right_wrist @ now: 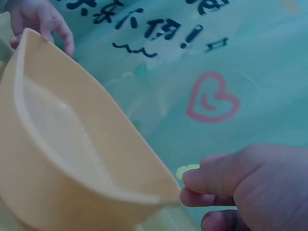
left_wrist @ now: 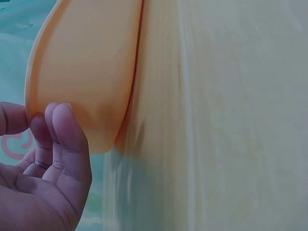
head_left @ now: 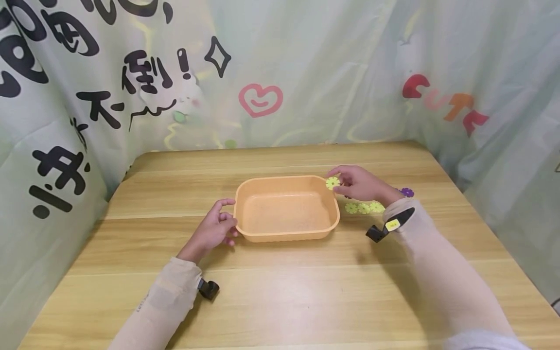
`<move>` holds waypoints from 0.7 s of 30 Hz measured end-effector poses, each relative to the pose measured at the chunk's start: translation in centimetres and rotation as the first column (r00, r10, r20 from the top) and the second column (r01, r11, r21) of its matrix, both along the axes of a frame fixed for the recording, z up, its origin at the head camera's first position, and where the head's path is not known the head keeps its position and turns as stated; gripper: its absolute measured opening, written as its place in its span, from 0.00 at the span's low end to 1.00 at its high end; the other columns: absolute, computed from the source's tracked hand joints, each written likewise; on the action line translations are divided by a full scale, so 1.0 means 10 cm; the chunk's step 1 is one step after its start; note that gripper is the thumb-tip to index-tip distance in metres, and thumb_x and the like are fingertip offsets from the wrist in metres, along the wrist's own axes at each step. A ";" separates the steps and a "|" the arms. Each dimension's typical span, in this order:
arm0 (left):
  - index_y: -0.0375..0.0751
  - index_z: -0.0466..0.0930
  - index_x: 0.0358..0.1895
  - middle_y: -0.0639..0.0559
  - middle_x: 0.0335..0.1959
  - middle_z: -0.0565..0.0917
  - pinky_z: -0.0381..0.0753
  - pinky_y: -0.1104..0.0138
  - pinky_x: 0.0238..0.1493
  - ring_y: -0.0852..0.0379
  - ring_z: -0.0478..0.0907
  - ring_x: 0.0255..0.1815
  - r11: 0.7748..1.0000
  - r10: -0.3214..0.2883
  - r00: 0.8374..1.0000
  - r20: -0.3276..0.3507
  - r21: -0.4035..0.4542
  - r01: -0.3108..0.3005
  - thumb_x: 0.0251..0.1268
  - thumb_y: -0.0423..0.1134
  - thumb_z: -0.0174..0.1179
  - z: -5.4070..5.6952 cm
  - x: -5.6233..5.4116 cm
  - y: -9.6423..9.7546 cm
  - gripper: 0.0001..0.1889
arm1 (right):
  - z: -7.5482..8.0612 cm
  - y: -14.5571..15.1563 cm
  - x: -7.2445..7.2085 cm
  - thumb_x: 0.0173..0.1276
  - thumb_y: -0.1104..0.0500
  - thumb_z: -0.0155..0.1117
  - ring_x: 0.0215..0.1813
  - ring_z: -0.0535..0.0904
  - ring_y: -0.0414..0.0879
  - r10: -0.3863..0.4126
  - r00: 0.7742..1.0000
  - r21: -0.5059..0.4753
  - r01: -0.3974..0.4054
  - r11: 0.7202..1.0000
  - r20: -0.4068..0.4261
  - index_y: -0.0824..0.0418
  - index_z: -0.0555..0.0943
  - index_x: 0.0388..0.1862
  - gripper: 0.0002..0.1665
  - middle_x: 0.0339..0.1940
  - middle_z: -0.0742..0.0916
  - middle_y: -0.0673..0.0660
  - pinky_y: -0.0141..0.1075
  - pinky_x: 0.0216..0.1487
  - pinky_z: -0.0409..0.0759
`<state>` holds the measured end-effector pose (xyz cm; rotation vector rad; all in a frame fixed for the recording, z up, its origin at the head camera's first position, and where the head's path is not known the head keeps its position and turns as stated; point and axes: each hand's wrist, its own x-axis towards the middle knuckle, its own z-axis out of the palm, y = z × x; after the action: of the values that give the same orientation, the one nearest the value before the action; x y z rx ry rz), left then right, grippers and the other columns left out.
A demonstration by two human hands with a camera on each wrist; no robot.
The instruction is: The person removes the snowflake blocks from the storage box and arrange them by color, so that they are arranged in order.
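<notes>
An orange plastic basin stands in the middle of the wooden table. My left hand rests against the basin's left end, its loosely bent fingers touching the outside of the rim; in the left wrist view the left hand sits beside the orange wall. Over the basin's far right corner, my right hand pinches a yellow flower-shaped piece between thumb and fingers. From the right wrist, most of that yellow flower is hidden behind the right hand.
Several yellow flower pieces lie in a row right of the basin, below my right hand. Purple flower pieces lie behind the right wrist, partly covered. A printed curtain hangs along the table's back and sides.
</notes>
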<state>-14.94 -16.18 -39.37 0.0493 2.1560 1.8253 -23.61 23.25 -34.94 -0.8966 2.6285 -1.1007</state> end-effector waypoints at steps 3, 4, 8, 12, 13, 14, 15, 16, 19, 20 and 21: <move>0.43 0.54 0.71 0.42 0.37 0.73 0.82 0.65 0.25 0.52 0.75 0.31 1.000 0.000 1.000 0.000 -0.001 0.000 0.71 0.27 0.48 0.00 0.00 0.00 0.28 | -0.05 0.12 0.03 0.66 0.67 0.65 0.22 0.71 0.42 -0.043 0.999 -0.030 0.043 0.999 0.028 0.67 0.75 0.57 0.20 0.23 0.80 0.59 0.33 0.24 0.74; 0.43 0.54 0.71 0.42 0.37 0.73 0.82 0.65 0.25 0.52 0.75 0.31 1.000 0.001 1.000 0.000 -0.001 -0.001 0.71 0.27 0.48 0.00 0.00 0.00 0.28 | -0.06 0.16 0.04 0.66 0.67 0.65 0.22 0.71 0.42 -0.061 0.997 -0.035 0.062 0.997 0.040 0.67 0.75 0.57 0.21 0.24 0.80 0.61 0.32 0.24 0.74; 0.43 0.54 0.71 0.41 0.39 0.74 0.82 0.65 0.26 0.51 0.75 0.31 1.000 0.000 1.000 0.009 0.000 0.000 0.71 0.27 0.48 -0.01 0.00 0.00 0.28 | -0.10 0.33 0.11 0.65 0.67 0.65 0.22 0.70 0.43 -0.120 0.989 -0.042 0.124 0.991 0.083 0.66 0.74 0.59 0.23 0.24 0.79 0.61 0.32 0.23 0.73; 0.43 0.53 0.71 0.42 0.38 0.74 0.82 0.65 0.25 0.50 0.75 0.32 1.000 -0.006 1.000 0.008 0.001 0.006 0.71 0.27 0.48 -0.02 0.00 0.00 0.28 | -0.16 0.50 0.18 0.66 0.65 0.65 0.23 0.70 0.43 -0.177 0.979 -0.016 0.179 0.984 0.102 0.66 0.72 0.61 0.25 0.25 0.78 0.57 0.33 0.25 0.73; 0.43 0.53 0.71 0.42 0.38 0.74 0.82 0.65 0.25 0.49 0.75 0.32 1.000 -0.008 1.000 0.007 0.001 0.008 0.71 0.27 0.48 -0.02 0.00 0.00 0.28 | -0.17 0.55 0.20 0.66 0.65 0.64 0.24 0.71 0.43 -0.192 0.976 -0.004 0.193 0.981 0.099 0.66 0.72 0.61 0.25 0.25 0.78 0.56 0.34 0.26 0.74; 0.43 0.53 0.71 0.42 0.38 0.74 0.82 0.65 0.25 0.49 0.75 0.32 1.000 -0.007 1.000 0.006 0.003 0.007 0.71 0.27 0.48 -0.01 0.00 0.00 0.28 | -0.19 0.59 0.21 0.66 0.65 0.64 0.24 0.71 0.43 -0.207 0.974 0.007 0.207 0.978 0.097 0.66 0.71 0.62 0.25 0.25 0.78 0.56 0.34 0.26 0.74; 0.42 0.53 0.71 0.43 0.38 0.74 0.82 0.65 0.25 0.49 0.75 0.32 1.000 -0.008 1.000 0.005 0.003 0.008 0.71 0.27 0.48 -0.01 0.00 0.00 0.28 | -0.20 0.64 0.23 0.67 0.65 0.64 0.25 0.71 0.43 -0.224 0.970 0.025 0.223 0.975 0.093 0.66 0.71 0.62 0.25 0.26 0.78 0.56 0.34 0.27 0.74; 0.42 0.54 0.71 0.43 0.38 0.74 0.82 0.65 0.25 0.49 0.75 0.32 1.000 -0.008 1.000 0.003 0.003 0.008 0.71 0.27 0.48 -0.01 0.00 0.00 0.28 | -0.21 0.69 0.24 0.67 0.64 0.64 0.25 0.71 0.43 -0.238 0.967 0.039 0.236 0.971 0.089 0.66 0.71 0.62 0.26 0.26 0.79 0.56 0.34 0.26 0.74; 0.43 0.54 0.71 0.42 0.38 0.73 0.82 0.64 0.26 0.49 0.75 0.32 1.000 -0.008 1.000 0.004 0.006 0.008 0.71 0.27 0.48 -0.02 0.00 0.00 0.28 | -0.23 0.83 0.26 0.67 0.63 0.64 0.24 0.71 0.42 -0.275 0.956 0.060 0.271 0.961 0.097 0.67 0.70 0.64 0.27 0.28 0.79 0.57 0.34 0.24 0.73; 0.43 0.54 0.71 0.42 0.38 0.73 0.82 0.64 0.26 0.49 0.75 0.32 1.000 -0.006 1.000 0.005 0.007 0.006 0.71 0.27 0.48 -0.02 0.00 -0.01 0.28 | -0.25 0.88 0.26 0.67 0.63 0.64 0.24 0.70 0.42 -0.285 0.953 0.062 0.280 0.958 0.103 0.67 0.69 0.64 0.28 0.28 0.79 0.58 0.34 0.23 0.73; 0.43 0.54 0.71 0.42 0.38 0.73 0.83 0.64 0.26 0.49 0.75 0.32 1.000 -0.005 1.000 0.006 0.008 0.005 0.71 0.27 0.48 -0.02 0.00 -0.01 0.28 | -0.26 0.93 0.27 0.67 0.63 0.64 0.23 0.70 0.42 -0.294 0.950 0.061 0.289 0.955 0.108 0.68 0.69 0.65 0.29 0.29 0.79 0.58 0.34 0.21 0.73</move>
<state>-14.99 -16.29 -39.58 0.0509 2.1431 1.8295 -20.92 32.51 -37.51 -0.4274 2.7340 -1.1134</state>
